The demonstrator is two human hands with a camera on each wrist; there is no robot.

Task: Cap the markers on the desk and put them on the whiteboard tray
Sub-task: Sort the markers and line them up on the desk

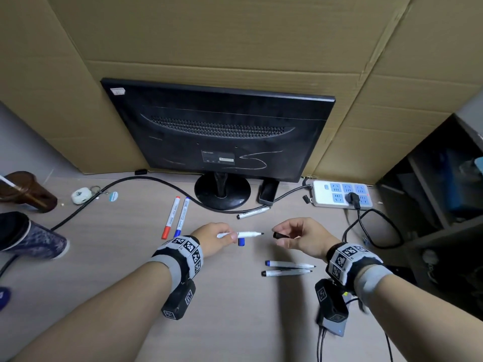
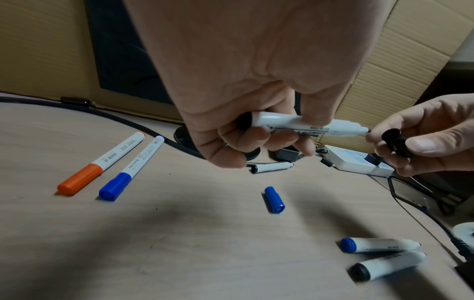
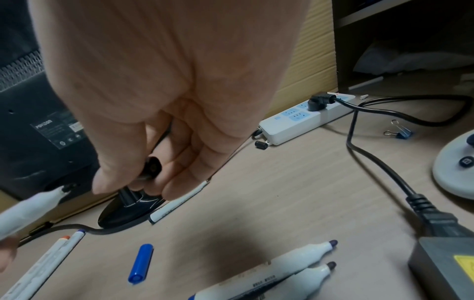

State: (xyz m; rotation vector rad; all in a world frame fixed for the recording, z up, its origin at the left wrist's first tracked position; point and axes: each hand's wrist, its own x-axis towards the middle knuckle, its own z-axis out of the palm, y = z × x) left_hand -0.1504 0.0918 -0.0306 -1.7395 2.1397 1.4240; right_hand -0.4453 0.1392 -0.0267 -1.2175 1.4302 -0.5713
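My left hand point(image 1: 224, 235) grips an uncapped white marker point(image 1: 248, 234) point(image 2: 302, 124), its black tip pointing right. My right hand point(image 1: 290, 235) pinches a black cap point(image 1: 280, 235) point(image 2: 396, 145) point(image 3: 151, 168) a short way off the tip, its mouth facing the tip. A loose blue cap point(image 1: 241, 241) point(image 2: 274, 200) point(image 3: 141, 263) lies on the desk below the marker. Two uncapped markers point(image 1: 288, 268) point(image 2: 382, 255) point(image 3: 277, 270) lie side by side near my right wrist. Capped red point(image 1: 171, 217) point(image 2: 100, 166) and blue point(image 1: 182, 217) point(image 2: 130, 168) markers lie at the left. Another uncapped marker point(image 1: 253, 212) point(image 2: 271, 167) lies by the monitor base.
A black monitor point(image 1: 217, 131) on a round stand point(image 1: 222, 192) faces away at the back, with a cable point(image 1: 130, 182) curving left. A white power strip point(image 1: 342, 195) point(image 3: 305, 119) sits at the right with a small black cap point(image 3: 261, 144) by it. Cups point(image 1: 28, 192) stand at the left edge.
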